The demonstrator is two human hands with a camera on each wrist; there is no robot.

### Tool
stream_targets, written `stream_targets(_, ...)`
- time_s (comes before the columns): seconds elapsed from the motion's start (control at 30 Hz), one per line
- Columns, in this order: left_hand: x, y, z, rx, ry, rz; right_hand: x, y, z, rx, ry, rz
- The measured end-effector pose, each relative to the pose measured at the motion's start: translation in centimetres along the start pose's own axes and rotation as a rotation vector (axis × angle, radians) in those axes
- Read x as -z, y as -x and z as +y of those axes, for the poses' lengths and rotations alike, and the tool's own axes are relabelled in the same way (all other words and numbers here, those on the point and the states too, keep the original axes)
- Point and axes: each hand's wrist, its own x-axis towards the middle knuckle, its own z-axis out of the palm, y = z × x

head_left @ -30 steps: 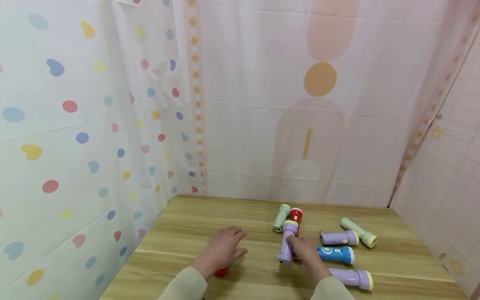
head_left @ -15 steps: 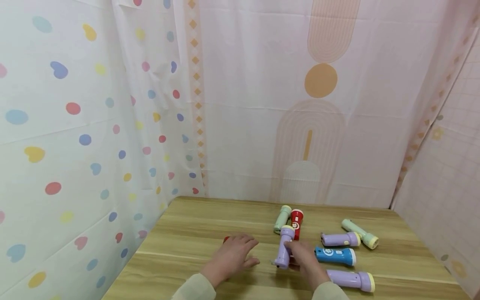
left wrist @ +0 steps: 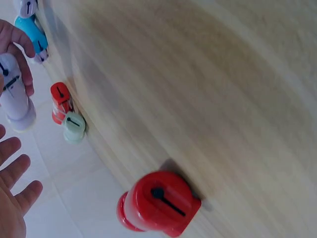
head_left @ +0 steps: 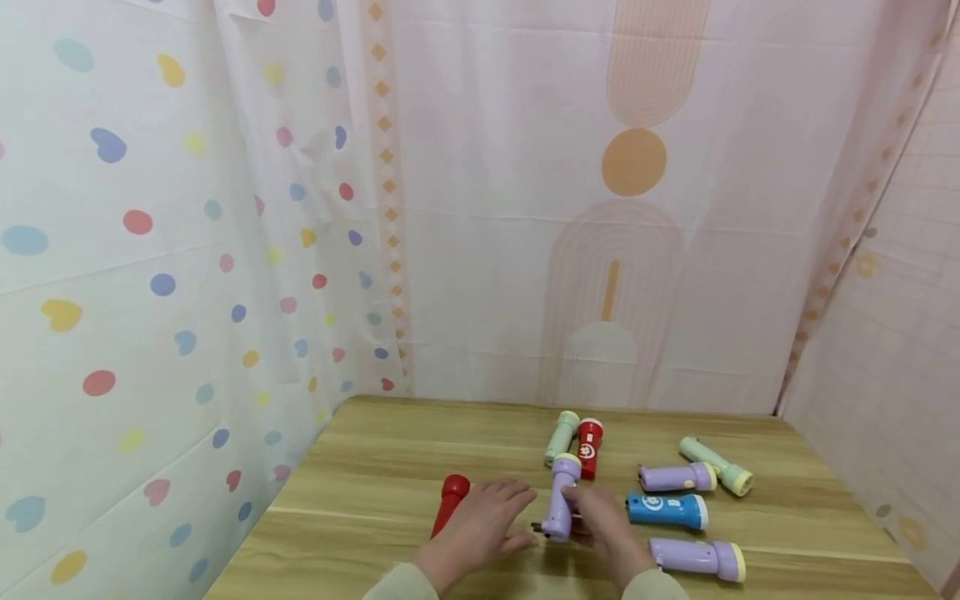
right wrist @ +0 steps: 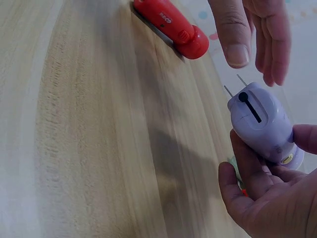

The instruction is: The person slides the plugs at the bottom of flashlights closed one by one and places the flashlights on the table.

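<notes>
My right hand (head_left: 606,527) grips a lilac flashlight (head_left: 559,502) around its body, thumb on one side and fingers on the other, over the middle of the table. Two thin metal plug prongs (right wrist: 235,85) stick out from its tail end in the right wrist view, beside a black slot. My left hand (head_left: 480,527) hovers just left of that tail with its fingers extended, holding nothing. A red flashlight (head_left: 452,500) lies on the table beyond the left hand, partly covered by it in the head view.
Behind lie a pale green flashlight (head_left: 562,437) and another red flashlight (head_left: 590,448). On the right are two lilac flashlights, one nearer (head_left: 693,557), a blue flashlight (head_left: 667,510) and another green flashlight (head_left: 716,467). Patterned curtains (head_left: 480,208) surround the wooden table (head_left: 360,467).
My left hand has moved right toward the lilac flashlight, uncovering the red one. The right hand has brought the lilac flashlight slightly left and nearer; its prongs now stick out.
</notes>
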Motion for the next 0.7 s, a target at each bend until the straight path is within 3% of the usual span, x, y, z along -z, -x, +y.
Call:
stream_targets(0.47, -0.34, 0.15, 0.71, 0.004, 0.024, -0.049, -0.32, -0.21, 0.17, -0.091, -0.003, -0.031)
stream_targets(0.7, -0.24, 0.15, 0.78, -0.031, 0.047, -0.027, -0.31, -0.34, 0.2, -0.127, -0.02, -0.047)
